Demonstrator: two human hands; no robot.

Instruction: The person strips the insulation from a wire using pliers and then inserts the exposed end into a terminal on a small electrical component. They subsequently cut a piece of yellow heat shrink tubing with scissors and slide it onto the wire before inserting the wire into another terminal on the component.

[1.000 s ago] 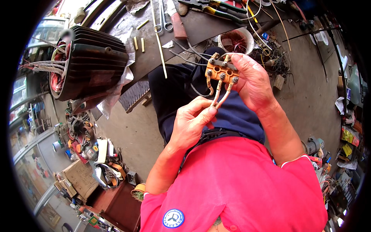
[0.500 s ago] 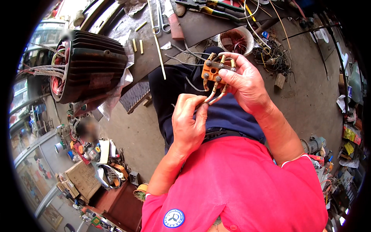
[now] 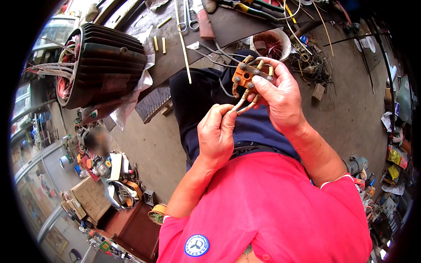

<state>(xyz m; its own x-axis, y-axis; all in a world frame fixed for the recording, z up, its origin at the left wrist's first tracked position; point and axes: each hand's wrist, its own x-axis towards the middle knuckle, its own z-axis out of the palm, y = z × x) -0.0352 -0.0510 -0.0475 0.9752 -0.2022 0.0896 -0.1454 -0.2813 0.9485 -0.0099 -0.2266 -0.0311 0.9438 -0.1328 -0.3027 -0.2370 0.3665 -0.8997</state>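
Observation:
An orange terminal block with several bolts and a dark metal strip is held up over my dark trousers. My right hand grips its right side, thumb across the lower front near a bolt. Below the block, my left hand pinches the pale sleeved wires that hang from it between thumb and forefinger; its other fingers are curled. Grey leads run from behind the block toward the bench. A finned motor housing with red and white wires coming out of its end lies to the upper left.
The dark bench carries scissors, a red-handled blade, pliers and short yellow sleeves. A white bucket and tangled wire are beside it. Cluttered tools and cartons line both sides of the floor.
My right thumb has come down over the block's front, and the block now sits more tilted. My left hand has shifted slightly left and up along the wires, fingers more upright.

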